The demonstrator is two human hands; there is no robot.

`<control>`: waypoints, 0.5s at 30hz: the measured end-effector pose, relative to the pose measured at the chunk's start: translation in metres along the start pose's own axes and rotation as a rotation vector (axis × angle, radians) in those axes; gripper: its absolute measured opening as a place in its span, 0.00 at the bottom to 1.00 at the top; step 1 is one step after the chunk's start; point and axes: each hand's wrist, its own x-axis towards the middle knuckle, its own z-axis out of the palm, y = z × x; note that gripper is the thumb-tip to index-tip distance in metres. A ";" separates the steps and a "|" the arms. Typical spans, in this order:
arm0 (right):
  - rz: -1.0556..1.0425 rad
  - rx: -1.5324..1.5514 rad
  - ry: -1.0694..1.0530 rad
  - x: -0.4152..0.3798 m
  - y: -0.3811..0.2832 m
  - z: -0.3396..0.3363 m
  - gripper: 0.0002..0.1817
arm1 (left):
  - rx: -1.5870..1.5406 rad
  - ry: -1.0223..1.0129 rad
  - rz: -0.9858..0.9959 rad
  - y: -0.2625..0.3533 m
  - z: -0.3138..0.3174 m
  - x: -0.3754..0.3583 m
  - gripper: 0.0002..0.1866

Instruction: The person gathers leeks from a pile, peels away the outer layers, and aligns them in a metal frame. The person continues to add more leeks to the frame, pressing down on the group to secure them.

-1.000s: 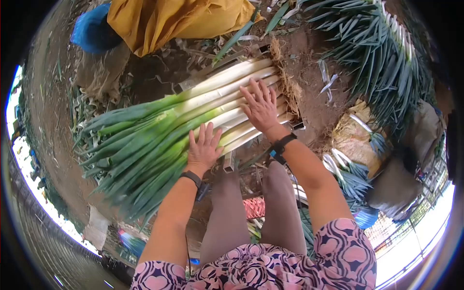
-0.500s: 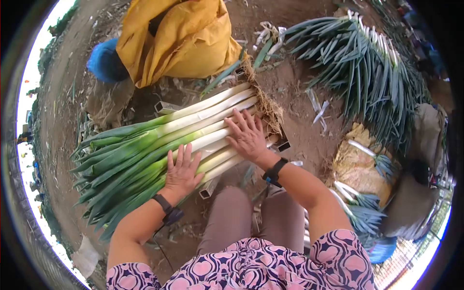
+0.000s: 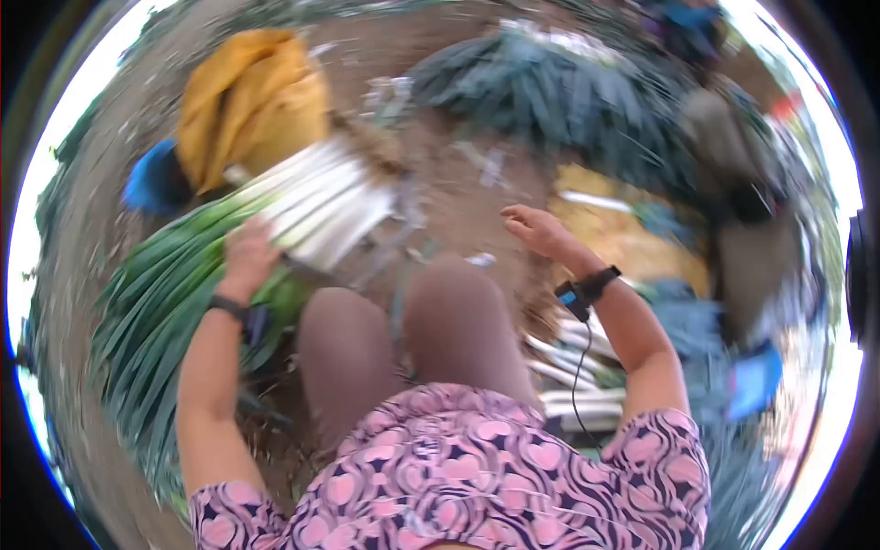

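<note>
A row of thick leeks (image 3: 316, 197) lies at the left, white shanks to the upper right and green leaves fanned to the lower left. My left hand (image 3: 251, 252) rests on it where white turns to green; motion blurs the fingers, which seem laid flat. My right hand (image 3: 543, 231) hangs in the air right of the leeks, over bare soil, with loosely bent fingers and nothing in them. Below and right of it, more white-stemmed leeks (image 3: 587, 403) lie beside my knee. Both wrists wear dark bands, the right one with a cable.
A yellow cloth sack (image 3: 252, 110) and a blue bundle (image 3: 158, 179) stand at the upper left. A big heap of leeks (image 3: 550, 92) spreads across the back. On the right are a tan sack (image 3: 623, 234) with a leek on it and a grey-brown bundle (image 3: 756, 238).
The view has swung right, so the leeks appear further left. My right hand has come off the leeks and moved right through the air. My left hand stays on them, nearer the leaves.
</note>
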 end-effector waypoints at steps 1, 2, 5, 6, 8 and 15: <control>0.088 -0.079 0.017 -0.037 0.049 -0.008 0.22 | -0.026 -0.013 -0.035 0.012 -0.017 -0.007 0.32; 0.165 -0.149 0.025 -0.070 0.101 -0.016 0.22 | -0.038 -0.005 -0.041 0.014 -0.015 -0.009 0.32; 0.763 0.297 0.165 -0.180 0.218 -0.024 0.22 | -0.290 -0.052 0.011 0.021 -0.022 -0.025 0.34; 0.877 0.449 0.294 -0.215 0.251 -0.018 0.21 | -0.355 -0.033 -0.004 0.013 -0.009 -0.029 0.34; 0.944 0.621 0.423 -0.255 0.345 0.009 0.18 | -0.470 -0.014 -0.082 0.024 -0.008 -0.029 0.31; 0.835 1.421 0.847 -0.212 0.376 0.071 0.21 | -0.711 -0.054 -0.259 0.034 -0.019 -0.024 0.21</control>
